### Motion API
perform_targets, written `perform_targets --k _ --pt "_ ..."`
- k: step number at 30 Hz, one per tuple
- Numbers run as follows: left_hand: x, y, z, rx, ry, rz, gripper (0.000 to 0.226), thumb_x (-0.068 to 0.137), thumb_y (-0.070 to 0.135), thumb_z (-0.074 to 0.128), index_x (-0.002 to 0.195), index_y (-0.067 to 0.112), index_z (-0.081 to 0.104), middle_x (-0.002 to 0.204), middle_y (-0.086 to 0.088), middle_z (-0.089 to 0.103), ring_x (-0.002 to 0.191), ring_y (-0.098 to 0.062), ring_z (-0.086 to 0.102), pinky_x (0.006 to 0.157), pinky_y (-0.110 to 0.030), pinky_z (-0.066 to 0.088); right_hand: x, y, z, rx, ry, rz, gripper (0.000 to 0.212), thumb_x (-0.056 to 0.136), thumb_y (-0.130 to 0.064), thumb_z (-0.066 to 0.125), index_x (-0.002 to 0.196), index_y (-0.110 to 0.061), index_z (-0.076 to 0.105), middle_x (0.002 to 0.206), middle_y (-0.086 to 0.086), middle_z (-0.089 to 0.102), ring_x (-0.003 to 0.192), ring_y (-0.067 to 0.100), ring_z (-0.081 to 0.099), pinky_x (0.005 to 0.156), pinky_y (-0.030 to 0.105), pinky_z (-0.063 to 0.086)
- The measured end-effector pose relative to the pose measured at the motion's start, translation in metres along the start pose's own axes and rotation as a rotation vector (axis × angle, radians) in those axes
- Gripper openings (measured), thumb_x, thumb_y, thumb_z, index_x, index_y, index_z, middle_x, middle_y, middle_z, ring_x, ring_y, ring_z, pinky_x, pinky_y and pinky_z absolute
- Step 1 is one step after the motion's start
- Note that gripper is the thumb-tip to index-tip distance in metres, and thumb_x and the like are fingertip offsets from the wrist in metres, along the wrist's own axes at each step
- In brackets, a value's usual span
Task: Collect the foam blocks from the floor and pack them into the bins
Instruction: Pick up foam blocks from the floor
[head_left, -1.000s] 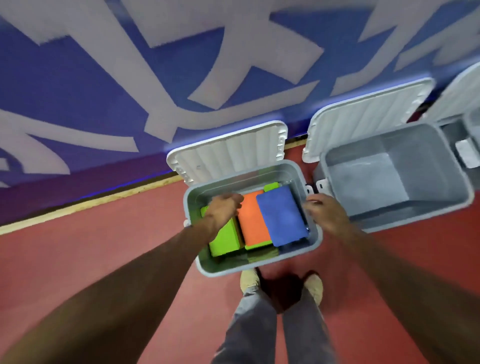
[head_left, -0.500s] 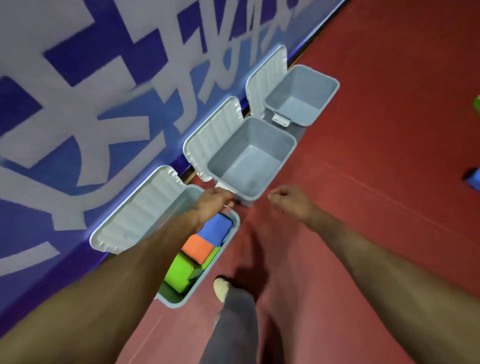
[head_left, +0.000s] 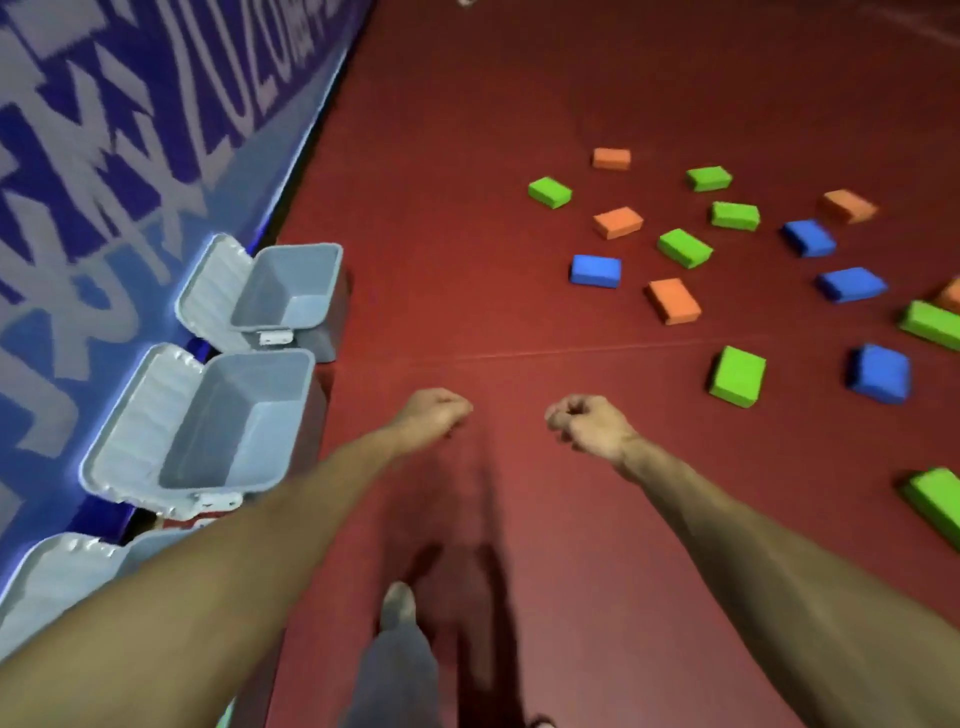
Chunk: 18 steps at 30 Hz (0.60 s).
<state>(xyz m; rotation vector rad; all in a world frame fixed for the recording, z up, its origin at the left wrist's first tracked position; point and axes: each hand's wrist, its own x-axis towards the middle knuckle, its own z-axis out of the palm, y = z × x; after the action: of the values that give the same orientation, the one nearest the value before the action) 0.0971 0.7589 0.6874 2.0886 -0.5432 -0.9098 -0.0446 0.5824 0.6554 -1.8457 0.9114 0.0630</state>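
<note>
Both my arms reach forward over the red floor. My left hand (head_left: 434, 413) and my right hand (head_left: 584, 423) are curled into fists and hold nothing. Several foam blocks lie scattered on the floor ahead to the right: a green block (head_left: 737, 375) and a blue block (head_left: 880, 373) are closest, with an orange block (head_left: 674, 300) and another blue block (head_left: 595, 270) beyond. Along the wall on the left stand grey bins with lids open: a middle bin (head_left: 291, 415) and a far bin (head_left: 327, 291), both empty inside. My left forearm covers most of a nearer bin (head_left: 57, 577).
A blue wall with white lettering (head_left: 130, 156) runs along the left behind the bins. My trouser leg and shoe (head_left: 397, 603) show at the bottom centre. More green blocks (head_left: 935, 499) lie at the right edge. Bare red floor separates my hands from the blocks.
My view has swung right, away from the filled bin towards the scattered blocks. Both hands have come off the bin and now hang over bare floor.
</note>
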Motion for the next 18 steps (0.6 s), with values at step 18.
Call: perform_targets --k 18 --pt "0.196 0.221 0.233 0.033 -0.407 0.125 0.016 0.093 0.019 0.051 0.104 0.019 0.063 0.103 -0.001 0.065 0.093 -0.017 0.063 0.073 -0.023 0.043 0.056 0.135 -0.273 -0.112 0.309 0.332 0.014 0.091 -0.029 0.06 0.095 -0.021 0.07 0.101 0.004 0.069 0.101 0.024 0.063 0.086 0.028 0.046"
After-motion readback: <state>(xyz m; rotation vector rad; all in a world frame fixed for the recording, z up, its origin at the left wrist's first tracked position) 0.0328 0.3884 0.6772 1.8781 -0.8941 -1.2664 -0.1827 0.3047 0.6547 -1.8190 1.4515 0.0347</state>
